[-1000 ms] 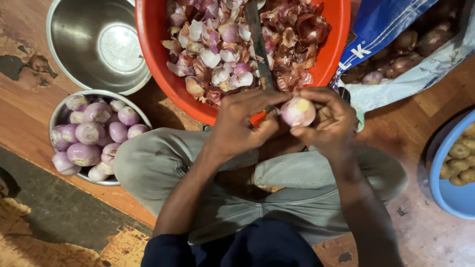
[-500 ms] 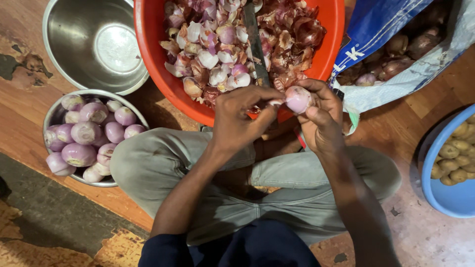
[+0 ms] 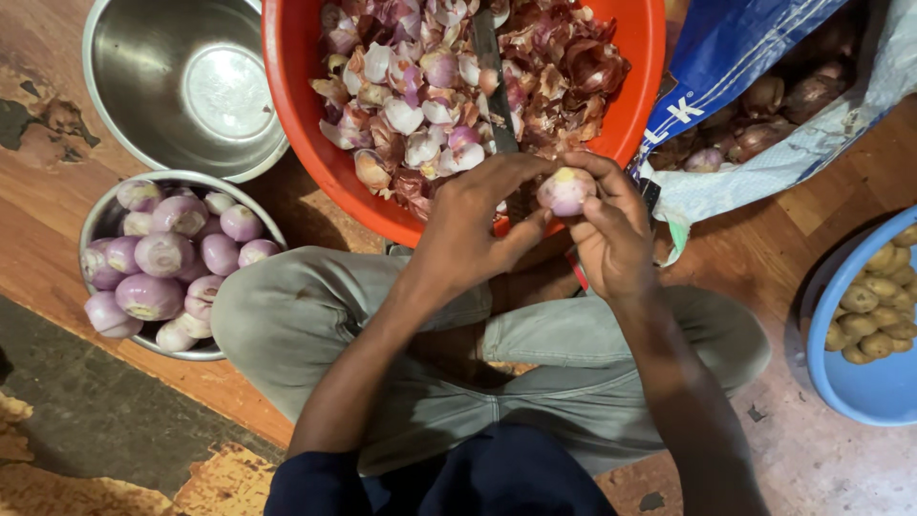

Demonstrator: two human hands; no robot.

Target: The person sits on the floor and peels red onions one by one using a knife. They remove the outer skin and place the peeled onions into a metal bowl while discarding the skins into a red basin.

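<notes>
- The right hand [image 3: 611, 234] is gripping a half-peeled onion [image 3: 565, 189] in its fingertips, just over the near rim of the red tub [image 3: 306, 115] of peels.
- The left hand [image 3: 473, 234] is reaching across, its fingers curling onto the onion's left side and pinching at the skin; its thumb is lying below, pointing toward the right hand.
- A blade [image 3: 492, 81] is standing upright in the tub just beyond the knuckles; a hard tug at stubborn skin could be driving a finger into its edge.
- The onion is looking smooth and damp, so it could be slipping out of the fingertips and dropping among the peels or onto the lap.
- Both forearms are angling in from the crossed knees, wrists bent forward, elbows near the thighs.
- The bowl of peeled onions [image 3: 105, 215] is sitting by the left knee, well apart from the hands.
</notes>
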